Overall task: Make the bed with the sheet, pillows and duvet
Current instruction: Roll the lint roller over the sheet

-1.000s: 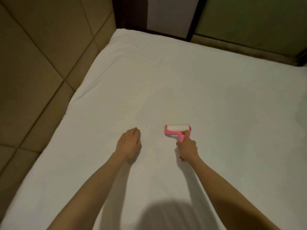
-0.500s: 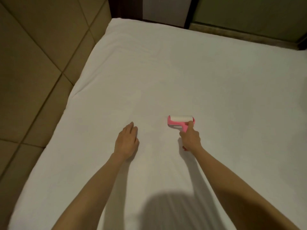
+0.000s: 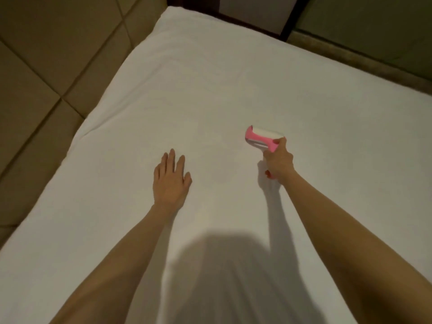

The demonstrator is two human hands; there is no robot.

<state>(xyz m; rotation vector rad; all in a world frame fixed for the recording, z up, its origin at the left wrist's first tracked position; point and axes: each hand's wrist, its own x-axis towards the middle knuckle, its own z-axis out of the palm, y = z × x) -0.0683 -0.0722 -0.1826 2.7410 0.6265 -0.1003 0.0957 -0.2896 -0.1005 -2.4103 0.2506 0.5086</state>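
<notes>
A white sheet (image 3: pixel 210 94) covers the mattress and lies smooth across almost the whole view. My right hand (image 3: pixel 278 161) grips the handle of a pink lint roller (image 3: pixel 259 136) whose white roll rests on the sheet right of centre. My left hand (image 3: pixel 170 181) lies flat on the sheet with its fingers spread, palm down, a little to the left of the roller. No pillows or duvet are in view.
A padded tan headboard with stitched panels (image 3: pixel 46 66) runs along the bed's left edge. Beyond the far edge stand a dark frame (image 3: pixel 287 22) and a greenish wall panel (image 3: pixel 374 26). My shadow falls on the near sheet.
My right hand has pushed the lint roller farther away and to the right. My left hand has gone from loosely curled to flat with its fingers spread. The camera has come closer.
</notes>
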